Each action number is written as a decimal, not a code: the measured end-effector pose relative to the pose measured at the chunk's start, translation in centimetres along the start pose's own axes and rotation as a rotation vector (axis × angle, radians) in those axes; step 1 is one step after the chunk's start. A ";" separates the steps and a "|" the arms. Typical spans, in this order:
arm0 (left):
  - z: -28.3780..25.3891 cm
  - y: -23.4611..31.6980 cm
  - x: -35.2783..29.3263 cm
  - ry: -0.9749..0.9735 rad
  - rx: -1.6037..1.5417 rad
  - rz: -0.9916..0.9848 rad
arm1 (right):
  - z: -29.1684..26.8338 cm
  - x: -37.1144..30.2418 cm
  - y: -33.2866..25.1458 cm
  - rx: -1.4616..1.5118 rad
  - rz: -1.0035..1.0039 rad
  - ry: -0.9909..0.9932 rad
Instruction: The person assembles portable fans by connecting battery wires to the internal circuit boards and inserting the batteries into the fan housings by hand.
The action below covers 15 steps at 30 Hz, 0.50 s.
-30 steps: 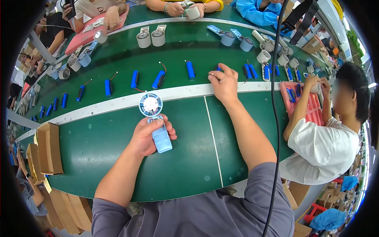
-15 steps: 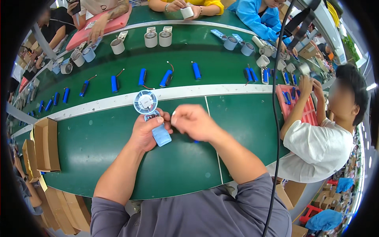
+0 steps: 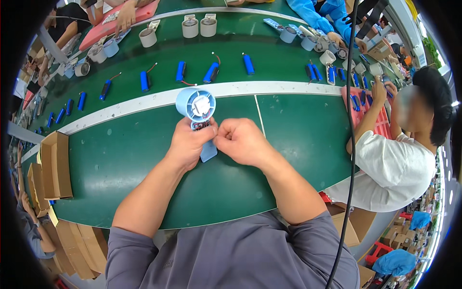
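My left hand (image 3: 186, 144) is closed round the handle of a light-blue handheld fan (image 3: 182, 102), its round head pointing up and away from me. A white disc shows at the middle of the head, and the handle is open below it, with dark parts and thin wires inside. My right hand (image 3: 244, 143) is closed in a pinch against the handle's right side, by my left thumb. Whatever its fingertips grip, if anything, is hidden. The handle's flat blue lower end sticks out under my hands.
Blue battery packs (image 3: 146, 81) with thin leads lie in a row beyond the white rail (image 3: 269, 87). White fan bodies (image 3: 190, 29) stand farther back. Cardboard boxes (image 3: 55, 168) sit at the left. A black cable (image 3: 350, 120) hangs at the right, near a co-worker (image 3: 394, 159) with a pink tray.
The fan has moved right and its head has tipped so its side shows. My right hand has come in from the right and now meets the handle.
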<state>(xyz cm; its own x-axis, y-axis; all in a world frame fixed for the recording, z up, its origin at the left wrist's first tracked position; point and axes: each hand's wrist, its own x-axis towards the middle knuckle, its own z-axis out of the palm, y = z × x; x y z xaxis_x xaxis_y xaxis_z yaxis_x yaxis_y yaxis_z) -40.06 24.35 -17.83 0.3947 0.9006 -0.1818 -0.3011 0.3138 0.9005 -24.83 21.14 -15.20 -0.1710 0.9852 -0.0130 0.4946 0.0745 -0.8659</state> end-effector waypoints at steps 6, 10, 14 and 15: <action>0.1 0.3 -0.2 0.120 -0.111 0.003 | 1.1 -0.3 -0.7 -0.138 -0.113 0.267; -1.5 0.1 -0.2 0.068 -0.250 -0.030 | 2.4 0.3 0.2 -0.242 -0.343 0.391; -2.1 0.0 0.3 0.037 -0.290 -0.014 | 2.8 0.7 -0.2 -0.247 -0.402 0.435; -2.0 0.0 0.4 0.029 -0.299 -0.031 | 2.7 0.7 -0.1 -0.240 -0.386 0.434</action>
<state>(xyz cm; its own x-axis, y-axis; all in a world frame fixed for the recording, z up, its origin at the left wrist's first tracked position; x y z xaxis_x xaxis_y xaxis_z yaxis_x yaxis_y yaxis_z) -41.63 25.31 -18.71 0.3844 0.8960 -0.2224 -0.5334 0.4122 0.7387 -27.30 21.39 -16.48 -0.0392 0.8494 0.5263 0.6525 0.4207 -0.6303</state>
